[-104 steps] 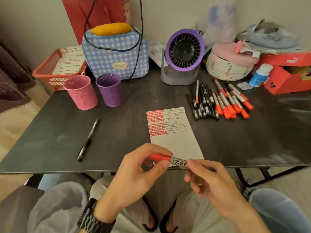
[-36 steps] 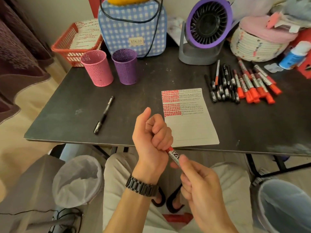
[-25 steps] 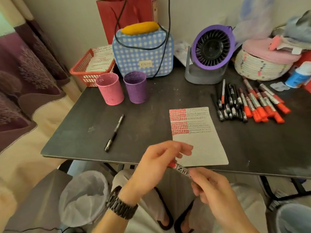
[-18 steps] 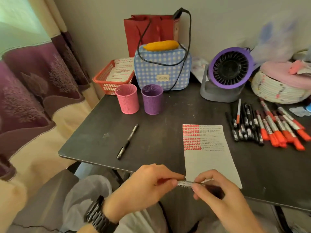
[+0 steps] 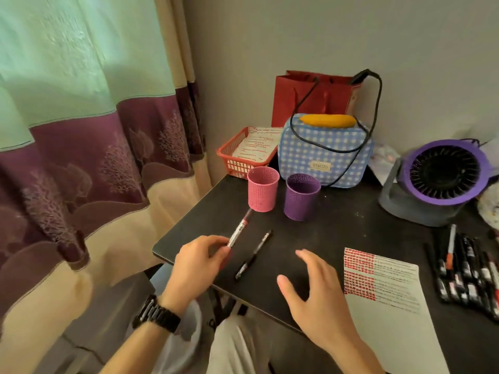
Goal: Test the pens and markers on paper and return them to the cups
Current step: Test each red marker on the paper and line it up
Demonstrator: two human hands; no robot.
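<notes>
Head view: left hand [image 5: 198,261] pinches the near end of a slim red-and-white labelled marker [image 5: 239,230], its far tip aimed at the pink perforated cup [image 5: 263,188] ahead. Right hand [image 5: 316,290] hovers with fingers spread, holding nothing. The step looks like returning the marker; next it must clear the rim, tip upright and be released.

- pink cup [image 5: 263,189], perforated; purple cup [image 5: 302,196] to its right
- blue-and-white gingham bag [image 5: 325,152]
- paper [image 5: 388,300]: red rows of marks
- curtain [image 5: 81,117]: mint, plum tree-patterned band
</notes>
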